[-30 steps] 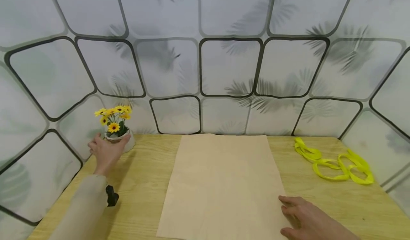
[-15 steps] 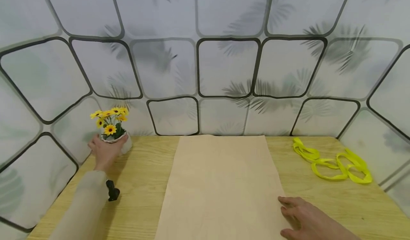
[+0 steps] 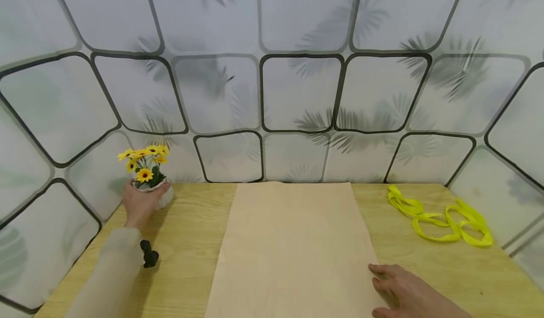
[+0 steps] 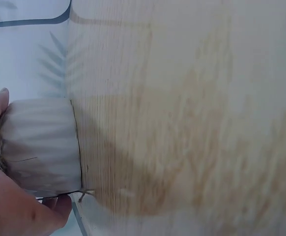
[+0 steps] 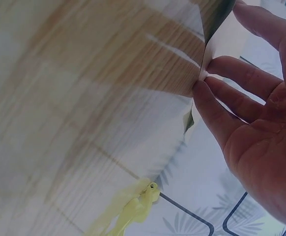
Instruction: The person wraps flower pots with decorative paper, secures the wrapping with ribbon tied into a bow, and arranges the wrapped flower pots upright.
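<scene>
At the back left of the table, my left hand (image 3: 140, 205) grips a small white pot of yellow artificial-looking sunflowers (image 3: 144, 174) from the near side. The left wrist view shows the pot's pale wall (image 4: 42, 145) between thumb and fingers, its base against or close to the wood. A large beige sheet of paper (image 3: 293, 247) lies flat in the middle. My right hand (image 3: 408, 289) rests at the sheet's right edge, and its loosely bent fingertips (image 5: 212, 64) touch that edge in the right wrist view.
A tangled yellow ribbon (image 3: 442, 221) lies at the back right of the wooden table (image 3: 187, 242). Patterned fabric-like walls (image 3: 297, 91) stand close behind and on both sides. A black object (image 3: 148, 254) sits at my left wrist.
The left-hand fingers draw in closer around the pot. The whole head view shifts slightly. My right hand stays at the paper's edge.
</scene>
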`<state>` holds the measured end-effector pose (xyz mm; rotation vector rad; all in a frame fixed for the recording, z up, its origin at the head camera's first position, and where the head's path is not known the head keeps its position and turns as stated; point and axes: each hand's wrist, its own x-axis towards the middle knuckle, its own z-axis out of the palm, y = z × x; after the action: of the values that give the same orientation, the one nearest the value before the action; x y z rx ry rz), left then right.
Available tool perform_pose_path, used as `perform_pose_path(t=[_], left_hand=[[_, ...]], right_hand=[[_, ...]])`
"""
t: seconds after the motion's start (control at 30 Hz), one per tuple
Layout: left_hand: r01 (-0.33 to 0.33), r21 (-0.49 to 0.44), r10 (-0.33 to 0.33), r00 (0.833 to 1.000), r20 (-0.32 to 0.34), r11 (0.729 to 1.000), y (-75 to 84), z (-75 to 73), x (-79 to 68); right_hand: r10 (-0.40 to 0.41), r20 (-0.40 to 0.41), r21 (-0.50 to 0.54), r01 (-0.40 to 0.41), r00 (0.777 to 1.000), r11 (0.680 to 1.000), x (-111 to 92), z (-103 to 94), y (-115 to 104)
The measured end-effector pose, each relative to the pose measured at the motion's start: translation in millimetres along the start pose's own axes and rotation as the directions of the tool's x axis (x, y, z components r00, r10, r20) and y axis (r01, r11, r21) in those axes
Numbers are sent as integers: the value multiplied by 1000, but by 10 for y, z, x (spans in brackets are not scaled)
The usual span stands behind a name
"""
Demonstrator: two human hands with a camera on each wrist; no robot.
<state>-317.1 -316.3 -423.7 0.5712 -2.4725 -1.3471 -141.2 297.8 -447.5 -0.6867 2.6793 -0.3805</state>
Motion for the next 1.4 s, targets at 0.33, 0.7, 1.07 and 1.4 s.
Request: perform_pose_path(t=[0.33,0.7,1.07,1.4], left_hand=[[60,-46,-61,998,-26,997,21,14,45],[85,-51,-86,996,-29,995,57,3,-5],[67,-6,-67,998,6,998,70,-66,-61],[23,-12,-22,999,30,1000,177,-100,-194]], right_hand=[[-4,-30,-15,3,1000,1000,-70,-16,-56],[30,-40,12,-30,999,999,-72,-25,-93],[34,-64,39,-32,997,999,-88,-19,-87],[60,-45,82,-56,997,995,-73,-36,-97]])
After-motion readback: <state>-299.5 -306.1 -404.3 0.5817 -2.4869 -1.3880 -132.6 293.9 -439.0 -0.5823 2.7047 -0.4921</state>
